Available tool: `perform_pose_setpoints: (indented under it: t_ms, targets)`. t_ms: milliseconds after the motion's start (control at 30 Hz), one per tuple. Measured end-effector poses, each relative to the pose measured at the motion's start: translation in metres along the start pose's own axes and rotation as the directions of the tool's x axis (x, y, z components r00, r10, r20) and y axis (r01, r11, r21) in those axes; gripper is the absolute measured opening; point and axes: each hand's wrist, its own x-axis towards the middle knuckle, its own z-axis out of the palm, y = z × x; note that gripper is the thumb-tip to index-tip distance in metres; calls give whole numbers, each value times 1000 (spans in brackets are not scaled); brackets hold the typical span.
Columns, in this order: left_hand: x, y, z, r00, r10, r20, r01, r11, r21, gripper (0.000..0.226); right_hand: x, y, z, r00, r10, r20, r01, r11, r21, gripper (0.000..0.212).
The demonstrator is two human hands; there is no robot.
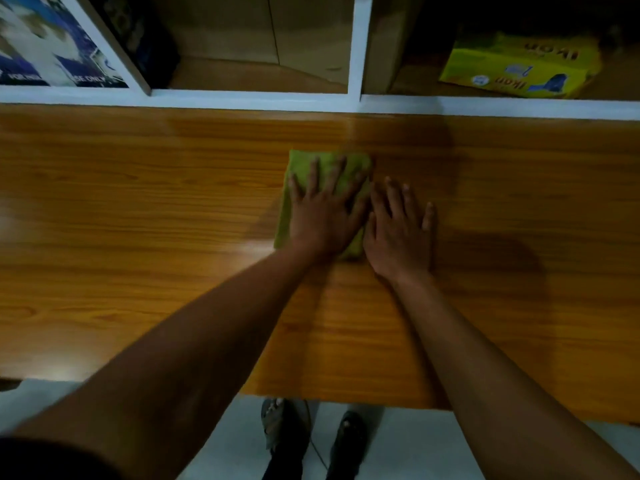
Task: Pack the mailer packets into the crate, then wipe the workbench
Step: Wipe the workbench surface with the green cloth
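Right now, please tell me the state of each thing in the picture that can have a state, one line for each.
Green cloth: folded, flat on the workbench, pressed by the left hand.
Left hand: fingers spread straight, flat on the cloth.
Right hand: fingers straight, flat on the bare wood beside the cloth.
Workbench: no packets or crate visible on it.
Yellow package: lying in the right shelf compartment.

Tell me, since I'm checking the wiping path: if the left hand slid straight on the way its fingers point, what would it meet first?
Likely the white shelf edge behind the workbench; the left hand on the green cloth faces only bare wood.
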Motion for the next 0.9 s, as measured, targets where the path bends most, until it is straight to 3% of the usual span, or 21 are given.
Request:
perform_pose_setpoints:
  t_ms: [167,433,700,900]
  targets:
    - [116,-18,-7,998,53,21,-54,998,12,63,65,-20,10,996,71,-50,-74,996,-58,67]
    - [119,-43,-16,994,102,37,-103,995,19,63,81,-33,5,996,92,18,-91,994,-65,77]
    - [98,-176,-40,1000,25,2,-25,998,60,65,111,-109,12,995,-67,69,74,993,-95,75]
    - [81,-274,-58,997,-74,6,74,995,64,63,117,-110,18,994,-90,59,98,986,-138,77]
